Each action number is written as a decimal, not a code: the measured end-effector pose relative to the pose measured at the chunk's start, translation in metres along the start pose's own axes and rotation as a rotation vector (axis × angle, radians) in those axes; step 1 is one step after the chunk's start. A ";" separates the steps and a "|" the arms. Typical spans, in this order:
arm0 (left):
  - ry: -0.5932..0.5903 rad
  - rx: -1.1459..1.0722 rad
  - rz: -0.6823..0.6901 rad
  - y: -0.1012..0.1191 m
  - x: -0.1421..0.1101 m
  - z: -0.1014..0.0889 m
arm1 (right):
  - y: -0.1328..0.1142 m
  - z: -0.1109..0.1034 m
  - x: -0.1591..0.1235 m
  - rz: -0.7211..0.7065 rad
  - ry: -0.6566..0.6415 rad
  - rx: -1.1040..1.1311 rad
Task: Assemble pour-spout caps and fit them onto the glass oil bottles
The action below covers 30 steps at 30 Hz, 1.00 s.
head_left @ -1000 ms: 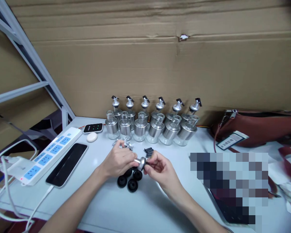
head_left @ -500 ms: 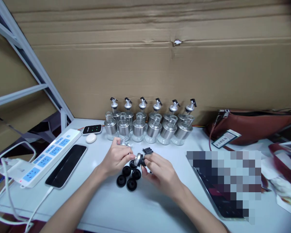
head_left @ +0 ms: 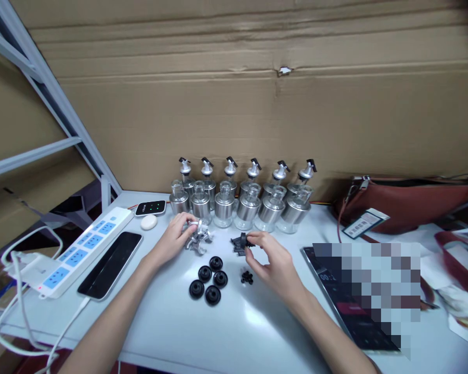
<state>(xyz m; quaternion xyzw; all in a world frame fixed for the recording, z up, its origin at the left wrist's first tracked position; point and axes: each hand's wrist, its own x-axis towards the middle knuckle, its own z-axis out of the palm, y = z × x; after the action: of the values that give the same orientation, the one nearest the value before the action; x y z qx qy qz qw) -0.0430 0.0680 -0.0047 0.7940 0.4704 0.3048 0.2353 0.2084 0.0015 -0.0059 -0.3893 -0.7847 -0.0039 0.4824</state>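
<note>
My left hand point(head_left: 175, 236) is closed on a silver pourer spout point(head_left: 195, 223), at the edge of a small heap of silver spouts point(head_left: 199, 243). My right hand point(head_left: 272, 255) pinches a black stopper point(head_left: 243, 239) between thumb and fingers, over a cluster of black levers point(head_left: 237, 248) that it partly hides. Several round black stoppers point(head_left: 220, 279) lie grouped on the table between my forearms. Small black pieces point(head_left: 247, 278) sit in a little pile left of my right wrist.
Open-necked glass bottles point(head_left: 224, 205) with metal bands stand in a row, before bottles fitted with pourers point(head_left: 254, 167). At left lie a power strip point(head_left: 83, 249) and a phone point(head_left: 111, 265). A tablet point(head_left: 335, 296) and a brown bag point(head_left: 405, 202) are at right.
My hands have moved apart: the left up and left to the silver spouts, the right away with the black stopper to the levers. The silver and black parts, close together before, are now separate.
</note>
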 end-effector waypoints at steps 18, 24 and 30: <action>-0.102 0.258 0.093 -0.015 -0.004 0.027 | -0.009 0.015 -0.007 0.193 -0.616 0.037; -0.092 0.273 0.082 -0.017 -0.006 0.030 | -0.021 0.014 -0.006 0.216 -0.630 0.125; -0.070 0.275 0.068 -0.018 -0.006 0.035 | -0.034 0.015 -0.002 0.238 -0.636 0.046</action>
<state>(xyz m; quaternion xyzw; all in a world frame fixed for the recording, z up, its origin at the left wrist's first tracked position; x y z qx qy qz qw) -0.0318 0.0672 -0.0427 0.8445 0.4719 0.2174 0.1300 0.1766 -0.0178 -0.0022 -0.4488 -0.8448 0.1919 0.2193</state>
